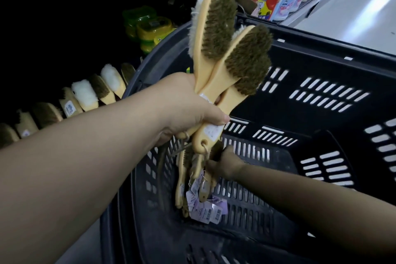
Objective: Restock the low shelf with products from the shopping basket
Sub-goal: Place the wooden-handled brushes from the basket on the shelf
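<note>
Plainly, yellow-handled brushes (246, 60); olive bristles, white fleece.

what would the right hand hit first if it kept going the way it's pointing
The right hand grips the loose brushes; past them, probably the basket wall, though depth is unclear.

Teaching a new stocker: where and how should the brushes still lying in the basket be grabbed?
Probably by the slim yellow handles of the basket brushes, reaching down through the basket and its open top, where the right hand grips. Handles lie bunched side by side, so one hand wraps several; bristle heads are bulkier. The left hand holds its bunch likewise.
</note>
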